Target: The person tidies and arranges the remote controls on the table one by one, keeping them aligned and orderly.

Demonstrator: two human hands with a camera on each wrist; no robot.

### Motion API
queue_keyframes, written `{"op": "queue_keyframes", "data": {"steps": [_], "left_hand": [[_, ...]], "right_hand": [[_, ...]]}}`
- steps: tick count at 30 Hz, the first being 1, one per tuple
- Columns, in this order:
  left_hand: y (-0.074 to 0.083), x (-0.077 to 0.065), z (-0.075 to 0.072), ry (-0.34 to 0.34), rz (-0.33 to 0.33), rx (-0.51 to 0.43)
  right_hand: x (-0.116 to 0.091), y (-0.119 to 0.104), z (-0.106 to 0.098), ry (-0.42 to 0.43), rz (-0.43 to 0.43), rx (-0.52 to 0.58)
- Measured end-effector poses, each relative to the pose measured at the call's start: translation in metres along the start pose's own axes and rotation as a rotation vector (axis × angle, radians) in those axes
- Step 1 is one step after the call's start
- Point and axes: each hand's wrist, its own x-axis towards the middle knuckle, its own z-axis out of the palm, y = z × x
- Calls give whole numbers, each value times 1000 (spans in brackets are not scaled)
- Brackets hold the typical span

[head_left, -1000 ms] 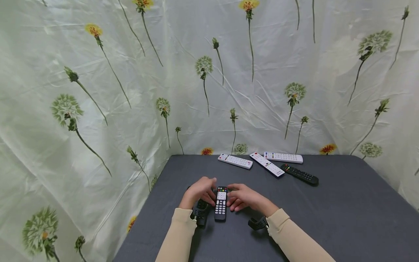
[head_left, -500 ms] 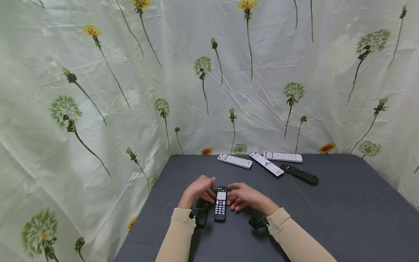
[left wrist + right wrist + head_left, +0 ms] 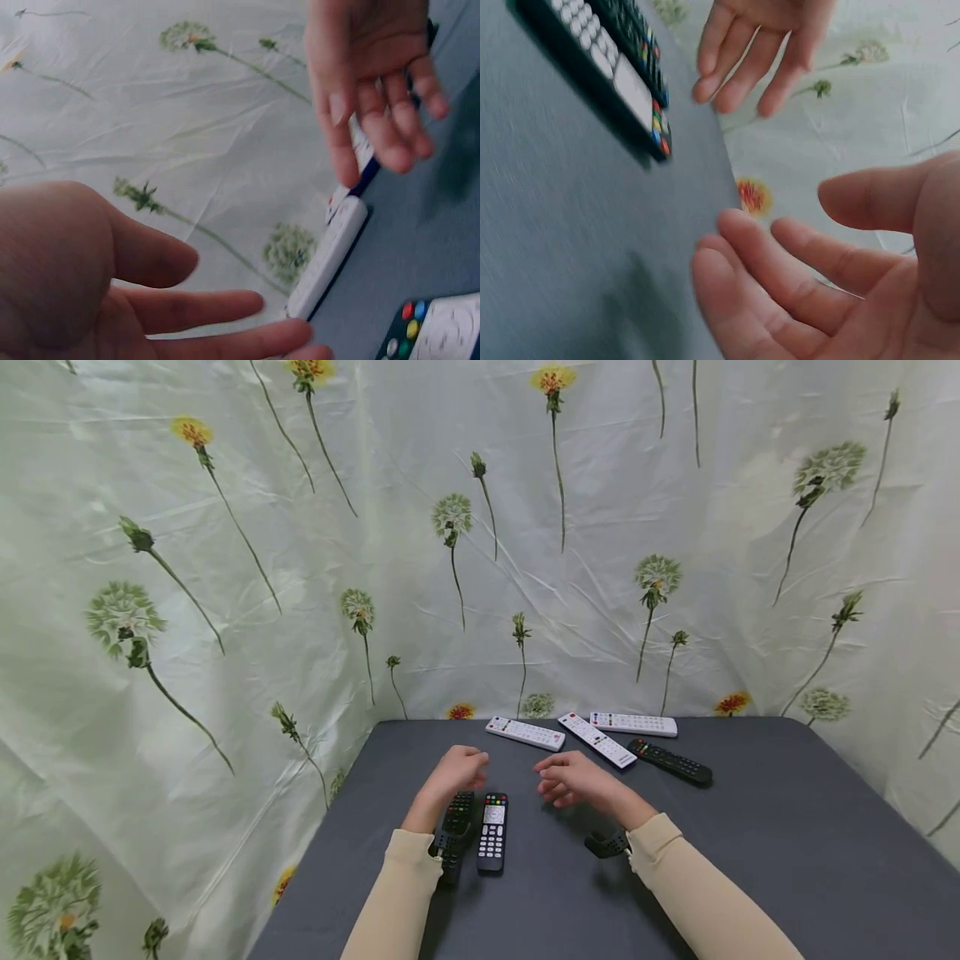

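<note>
Above the table, my left hand [image 3: 454, 772] is raised with loose, parted fingers, holding nothing. Across from it my right hand [image 3: 581, 781] hovers, fingers spread and lightly bent, also without anything in it. Between and below them lies a black remote control [image 3: 491, 839] with a white ring panel and coloured buttons. Left of that, a second black remote control [image 3: 458, 814] lies alongside, partly hidden by my left wrist. In the right wrist view both the panelled remote control [image 3: 592, 71] and its neighbour [image 3: 634, 30] lie flat on the table, apart from the fingers.
Toward the back edge of the dark table [image 3: 570, 893] lie three white remote controls, a left one [image 3: 525, 733], a slanted one [image 3: 597, 740] and a rear one [image 3: 633, 724]. Another black remote control [image 3: 670, 762] lies right of them. A flowered curtain [image 3: 420, 543] hangs behind.
Both hands have lifted away from the panelled remote control and drawn apart, moving up and back. The remote controls stay where they were; the head view has shifted slightly.
</note>
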Motion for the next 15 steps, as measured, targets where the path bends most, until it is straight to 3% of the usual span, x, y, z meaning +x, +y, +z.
{"op": "queue_keyframes", "data": {"steps": [6,11,15], "left_hand": [[7,25,7,-56,-8,-240],[6,42,16,-7,-61,-457],[6,55,26,29,-91,-569]], "right_hand": [[16,-9,-24,111,-18,-70],[31,-15,-39,127,-25,-129],[40,-23,-47,155,-47,-162]]}}
